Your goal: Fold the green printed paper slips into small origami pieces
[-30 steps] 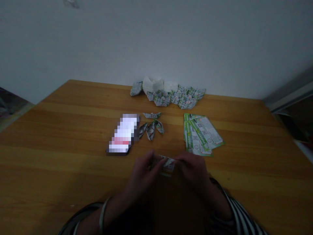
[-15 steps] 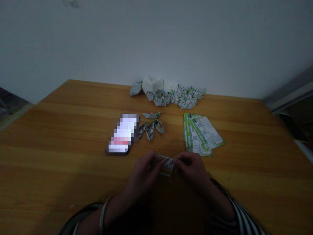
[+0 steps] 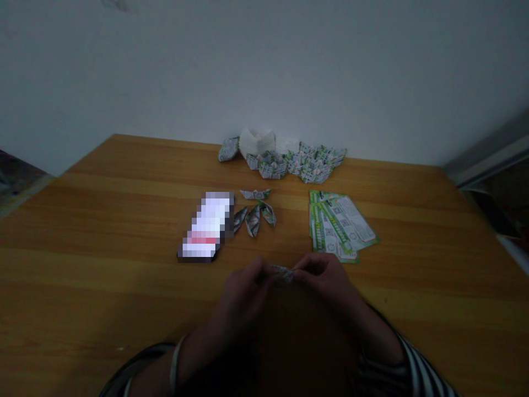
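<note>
My left hand (image 3: 243, 292) and my right hand (image 3: 326, 281) meet near the front middle of the wooden table (image 3: 103, 231). Between their pinched fingertips is a small folded paper piece (image 3: 282, 273), printed green and white; only a narrow strip of it shows. Both hands are closed on it. Just beyond lie several small folded paper pieces (image 3: 254, 212) arranged like petals. A loose stack of green printed paper slips (image 3: 339, 226) lies to the right of them.
A phone with a blurred screen (image 3: 206, 226) lies left of the folded pieces. A heap of folded paper pieces and white paper (image 3: 285, 157) sits against the wall at the table's far edge. A ledge runs along the right side.
The folded paper has been pressed narrower between my fingertips, and less of it shows. My hands have drawn closer together and shifted slightly away from me.
</note>
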`<state>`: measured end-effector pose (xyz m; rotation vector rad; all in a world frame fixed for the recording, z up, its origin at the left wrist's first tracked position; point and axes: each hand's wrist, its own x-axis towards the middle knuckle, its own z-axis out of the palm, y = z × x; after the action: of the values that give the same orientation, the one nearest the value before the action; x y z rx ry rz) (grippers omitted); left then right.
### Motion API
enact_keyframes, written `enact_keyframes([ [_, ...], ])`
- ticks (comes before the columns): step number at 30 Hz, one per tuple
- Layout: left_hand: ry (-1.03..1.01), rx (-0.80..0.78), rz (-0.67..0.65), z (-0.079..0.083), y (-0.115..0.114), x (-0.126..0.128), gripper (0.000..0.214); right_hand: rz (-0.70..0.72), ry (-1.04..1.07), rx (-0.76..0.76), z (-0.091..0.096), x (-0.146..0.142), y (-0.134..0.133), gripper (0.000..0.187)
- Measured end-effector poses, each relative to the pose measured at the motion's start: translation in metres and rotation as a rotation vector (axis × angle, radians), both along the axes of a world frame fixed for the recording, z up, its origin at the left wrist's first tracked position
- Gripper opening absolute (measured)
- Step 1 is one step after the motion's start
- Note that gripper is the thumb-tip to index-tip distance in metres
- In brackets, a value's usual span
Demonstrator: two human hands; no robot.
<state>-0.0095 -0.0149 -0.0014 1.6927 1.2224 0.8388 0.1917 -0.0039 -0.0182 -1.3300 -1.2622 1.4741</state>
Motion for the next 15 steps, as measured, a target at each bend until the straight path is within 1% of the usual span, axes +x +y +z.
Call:
enact_keyframes([
  [3, 0.028, 0.001, -0.014, -0.003, -0.001, -0.001, 0.009, -0.038, -0.025, 0.010, 0.000, -0.004, -0.003, 0.010],
  [6, 0.041, -0.001, -0.008, -0.007, -0.002, 0.000, 0.010, -0.093, -0.108, 0.044, 0.001, -0.010, -0.007, 0.008],
  [9, 0.031, -0.010, 0.056, -0.009, -0.001, 0.004, 0.011, -0.136, -0.168, 0.097, 0.001, -0.016, -0.011, 0.010],
  [12, -0.048, -0.101, 0.147, -0.009, 0.003, 0.007, 0.008, -0.143, -0.208, 0.139, 0.000, -0.019, -0.013, 0.010],
  [14, -0.099, -0.176, 0.161, -0.007, 0.007, 0.007, 0.024, -0.131, -0.256, 0.156, 0.001, -0.019, -0.013, 0.011],
  [15, -0.109, -0.196, 0.152, -0.006, 0.009, 0.007, 0.027, -0.125, -0.281, 0.162, 0.001, -0.019, -0.013, 0.011],
])
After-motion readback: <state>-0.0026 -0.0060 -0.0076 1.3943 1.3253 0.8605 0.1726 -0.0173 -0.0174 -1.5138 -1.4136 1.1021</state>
